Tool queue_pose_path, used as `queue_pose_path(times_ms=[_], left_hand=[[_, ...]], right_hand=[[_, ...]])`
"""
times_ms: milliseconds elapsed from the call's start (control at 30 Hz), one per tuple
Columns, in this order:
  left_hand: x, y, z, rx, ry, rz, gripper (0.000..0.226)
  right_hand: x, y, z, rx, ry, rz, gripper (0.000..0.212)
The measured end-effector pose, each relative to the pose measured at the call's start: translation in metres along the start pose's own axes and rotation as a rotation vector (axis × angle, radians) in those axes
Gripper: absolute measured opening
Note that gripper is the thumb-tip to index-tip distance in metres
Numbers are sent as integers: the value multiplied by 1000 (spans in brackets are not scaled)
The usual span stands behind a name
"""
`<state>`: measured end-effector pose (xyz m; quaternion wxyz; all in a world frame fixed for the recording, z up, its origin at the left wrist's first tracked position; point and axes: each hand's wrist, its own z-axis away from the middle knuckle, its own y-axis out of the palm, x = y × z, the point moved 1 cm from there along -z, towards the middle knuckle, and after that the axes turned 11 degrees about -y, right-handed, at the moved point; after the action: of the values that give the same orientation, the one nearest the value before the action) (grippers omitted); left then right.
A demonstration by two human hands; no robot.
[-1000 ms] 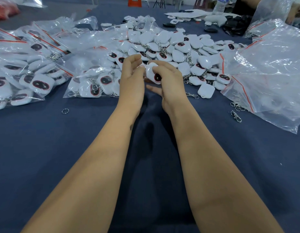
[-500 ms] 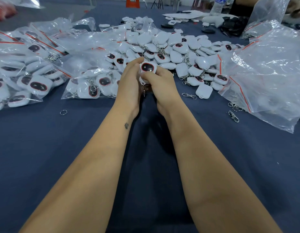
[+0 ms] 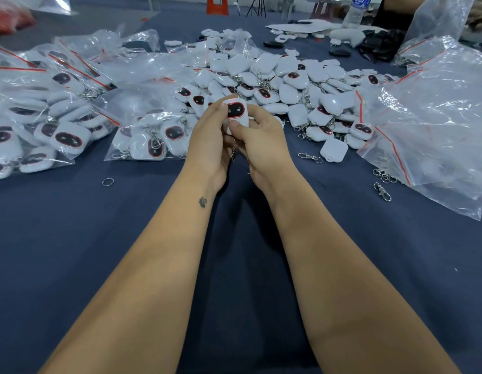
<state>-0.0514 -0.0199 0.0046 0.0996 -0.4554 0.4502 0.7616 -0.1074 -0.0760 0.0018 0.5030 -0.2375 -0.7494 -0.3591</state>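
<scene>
Both hands hold one white key-fob remote point(image 3: 235, 110) upright above the dark blue table cloth point(image 3: 72, 238). Its black, red-rimmed button panel faces me and a small red light glows at its top. My left hand point(image 3: 210, 141) grips its left side, fingers curled round it. My right hand point(image 3: 261, 139) grips the right side, thumb on the lower front. A metal clip point(image 3: 233, 152) hangs from the remote between my palms.
A heap of loose white remotes point(image 3: 275, 87) lies just behind my hands. Clear zip bags of remotes point(image 3: 59, 125) lie at the left, another point(image 3: 150, 139) left of my hands, crumpled bags point(image 3: 436, 117) at the right. Loose clips point(image 3: 310, 157) and a ring point(image 3: 107, 181) lie on the cloth.
The remote was turned from tilted sideways to upright with its button panel facing me. Both hands closed in around it and drew slightly nearer.
</scene>
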Motion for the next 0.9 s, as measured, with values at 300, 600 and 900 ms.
queue_pose_path(times_ms=[300, 600, 900], left_hand=[[-1, 2, 2, 25, -27, -27, 23], [1, 2, 1, 62, -25, -63, 32], [2, 2, -1, 48, -4, -92, 32]], right_hand=[[2, -2, 0, 13, 37, 7, 22], [7, -3, 1, -24, 69, -94, 20], [7, -3, 2, -32, 33, -55, 20]])
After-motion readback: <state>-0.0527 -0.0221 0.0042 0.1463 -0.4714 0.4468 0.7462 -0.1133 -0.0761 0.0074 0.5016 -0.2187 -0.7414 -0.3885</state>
